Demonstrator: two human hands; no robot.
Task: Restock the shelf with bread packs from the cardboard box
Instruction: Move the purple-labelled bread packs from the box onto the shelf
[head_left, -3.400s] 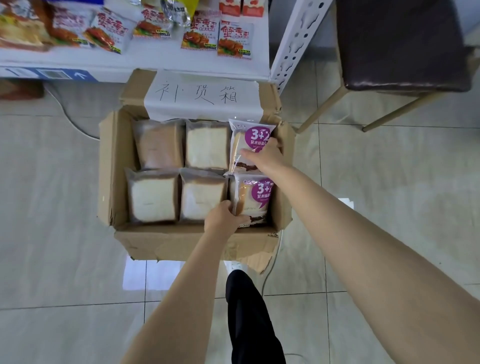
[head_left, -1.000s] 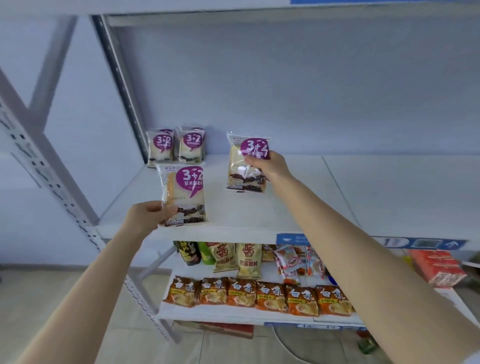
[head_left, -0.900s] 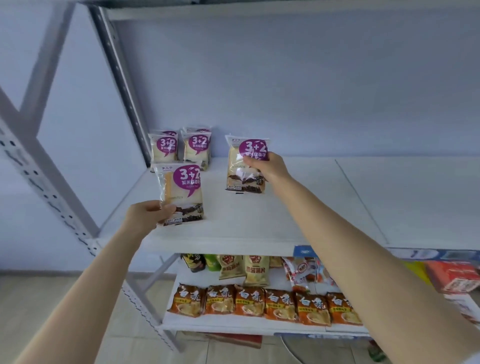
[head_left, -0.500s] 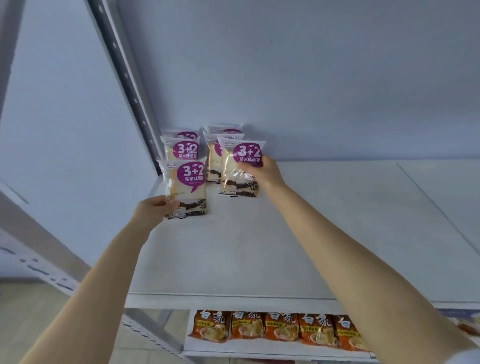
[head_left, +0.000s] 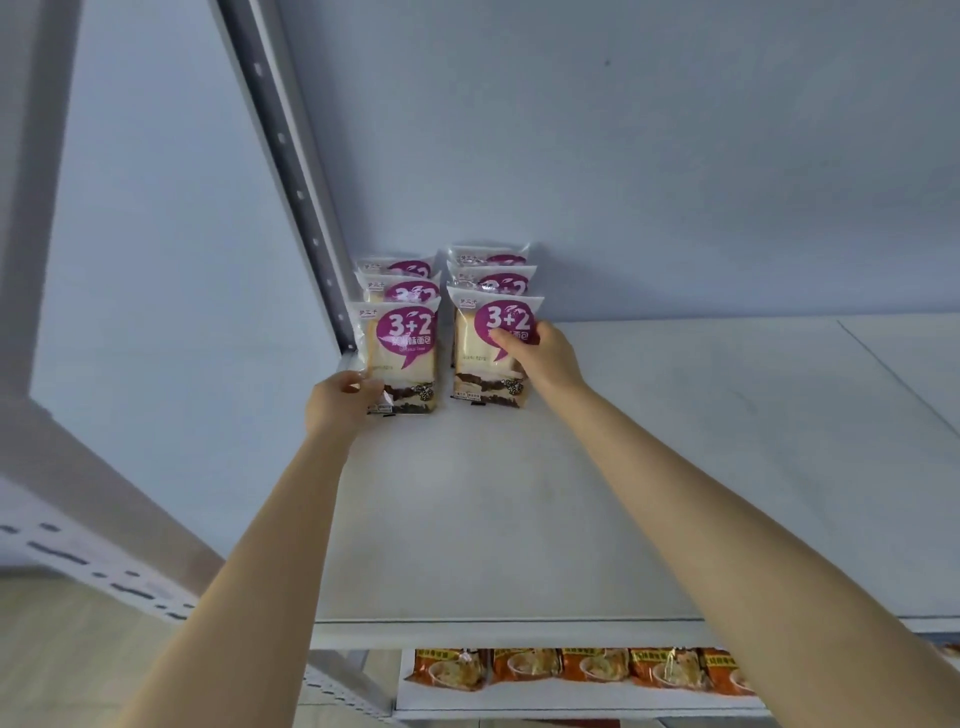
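Observation:
Two rows of purple-labelled "3+2" bread packs stand upright at the back left of the white shelf (head_left: 519, 519). My left hand (head_left: 340, 402) pinches the lower left corner of the front pack of the left row (head_left: 402, 353). My right hand (head_left: 540, 358) grips the right side of the front pack of the right row (head_left: 483, 358), thumb across its purple label. Both held packs stand on the shelf against the packs behind them (head_left: 400, 286). The cardboard box is out of view.
A grey perforated upright (head_left: 291, 187) rises just left of the packs, with the blue wall behind. The shelf board stretches bare to the right. Below it, a lower shelf carries a row of orange snack packets (head_left: 576, 667).
Both hands carried their packs from the box up to the shelf. Over the last second they moved toward the back left, and the packs now stand in front of the two rows.

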